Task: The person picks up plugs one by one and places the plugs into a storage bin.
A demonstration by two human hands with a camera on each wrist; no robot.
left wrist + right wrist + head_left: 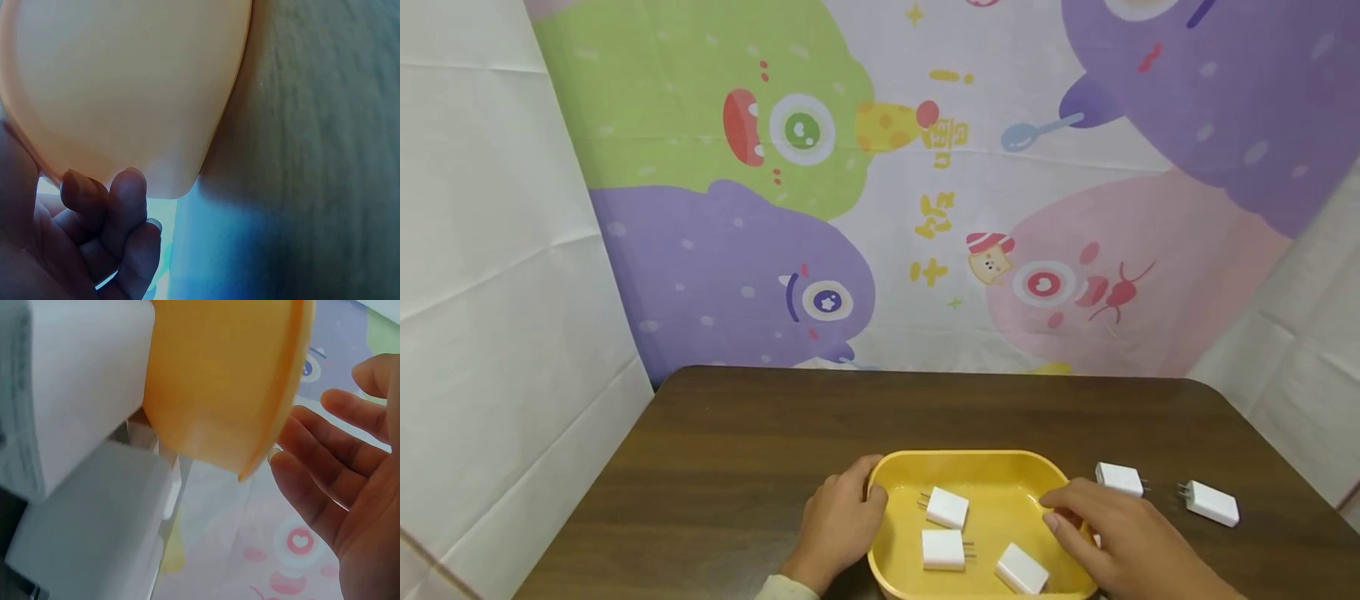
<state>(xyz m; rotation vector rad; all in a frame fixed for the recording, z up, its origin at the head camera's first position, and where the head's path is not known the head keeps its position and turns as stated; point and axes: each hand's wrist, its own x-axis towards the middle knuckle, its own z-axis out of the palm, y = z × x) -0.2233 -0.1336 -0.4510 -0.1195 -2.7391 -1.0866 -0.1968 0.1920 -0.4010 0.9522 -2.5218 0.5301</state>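
Note:
A yellow tray (985,575) sits on the table with three white charger plugs in it: one charger (947,508) toward the back, another (943,550) just in front, a third (1022,569) at the front right. My left hand (842,521) grips the tray's left side, thumb at the rim; the left wrist view shows the fingers (128,194) curled against the tray's outer wall (137,94). Over the right rim reaches my right hand (1120,533), fingers loosely bent. In the right wrist view, its fingertips (284,464) are right at the rim with no charger between them.
Right of the tray, a white charger (1120,479) and another charger (1210,503) lie on the dark wooden table (760,417). A further white piece shows partly behind my right hand. A cartoon-printed cloth (925,317) hangs behind the table, with white cloth at both sides.

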